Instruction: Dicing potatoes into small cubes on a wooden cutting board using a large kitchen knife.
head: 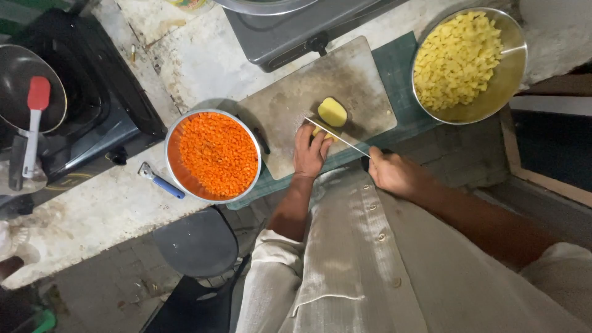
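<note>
Head view: nearest the lens is your pale buttoned shirt (370, 259), filling the frame from 5 to 7 o'clock. Out of it your left hand (309, 151) reaches toward the centre, fingers curled down and pressing on a small yellow potato piece (317, 131) that is mostly hidden under the fingertips. Your right hand (391, 172), just right of centre, is clenched around the dark handle of a knife (336, 135); its thin blade runs toward 10 o'clock and crosses right at your left fingertips. Just beyond the blade, a larger peeled potato half (332, 111) lies on the grey cutting board (296, 98), which rests on a dark green mat (394, 68).

At 9 o'clock of the board, touching its edge, sits a round metal bowl (172, 151) full of diced orange carrot (217, 154). Beside that bowl, toward 8 o'clock, a blue-handled peeler (159, 179) lies on the worn stone counter (92, 209). At 2 o'clock a second metal bowl (509, 74) holds diced yellow potato (457, 58). At 12 o'clock stands a grey stove (290, 31). Far out at 9 o'clock a dark pan (15, 86) carries a red-headed spatula (34, 120)
</note>
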